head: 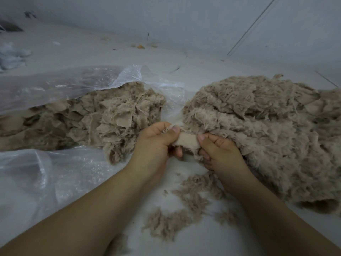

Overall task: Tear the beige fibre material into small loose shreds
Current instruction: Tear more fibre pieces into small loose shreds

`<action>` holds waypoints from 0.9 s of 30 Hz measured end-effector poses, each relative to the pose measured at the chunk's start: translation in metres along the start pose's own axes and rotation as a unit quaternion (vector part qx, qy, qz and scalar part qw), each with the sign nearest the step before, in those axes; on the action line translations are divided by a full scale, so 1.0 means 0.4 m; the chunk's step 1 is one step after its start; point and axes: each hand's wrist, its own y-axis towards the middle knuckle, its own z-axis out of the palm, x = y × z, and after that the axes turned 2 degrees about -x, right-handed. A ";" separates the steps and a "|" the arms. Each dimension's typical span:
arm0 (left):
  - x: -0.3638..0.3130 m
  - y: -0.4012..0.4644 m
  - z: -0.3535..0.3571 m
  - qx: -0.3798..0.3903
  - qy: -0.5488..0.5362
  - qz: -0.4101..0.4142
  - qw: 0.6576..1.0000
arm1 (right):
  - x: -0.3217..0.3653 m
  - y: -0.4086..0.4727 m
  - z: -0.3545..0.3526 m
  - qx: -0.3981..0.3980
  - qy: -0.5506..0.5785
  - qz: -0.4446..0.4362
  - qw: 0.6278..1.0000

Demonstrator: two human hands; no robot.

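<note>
A small strip of beige fibre material [187,142] is stretched between both hands at the centre. My left hand [156,145] pinches its left end with the thumb on top. My right hand [219,152] pinches its right end, fingers curled under. A big fluffy heap of beige fibre [267,130] lies to the right, touching my right hand. Another mass of beige fibre pieces [92,122] spills out of a clear plastic bag [64,84] on the left. Loose shreds [184,206] lie scattered on the pale floor below my hands.
The plastic bag's lower flap [46,174] spreads over the floor at the left. A white fluffy clump [13,56] sits at the far left. Small crumbs [140,46] lie along the wall base. The grey wall [184,19] runs across the back.
</note>
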 end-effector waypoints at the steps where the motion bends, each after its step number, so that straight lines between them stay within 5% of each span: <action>1: -0.001 -0.003 0.000 0.005 -0.006 0.001 1.000 | 0.000 0.000 0.000 0.001 0.000 -0.002 1.000; 8: -0.005 -0.002 -0.003 0.020 -0.007 0.006 1.000 | 0.000 0.002 0.000 -0.010 -0.003 0.003 1.000; 12: 0.002 0.002 -0.003 0.051 0.125 -0.023 0.991 | 0.000 0.001 -0.002 -0.008 -0.010 -0.003 1.000; 17: 0.019 0.007 0.016 0.062 0.258 0.066 0.962 | -0.002 0.000 -0.004 0.004 -0.034 -0.002 0.999; 24: 0.026 0.020 -0.005 0.030 0.211 0.124 0.969 | -0.009 0.000 -0.014 0.054 -0.064 -0.024 0.996; 27: 0.018 0.028 -0.012 -0.048 0.152 0.117 0.980 | -0.015 0.007 -0.023 0.036 -0.049 -0.010 0.998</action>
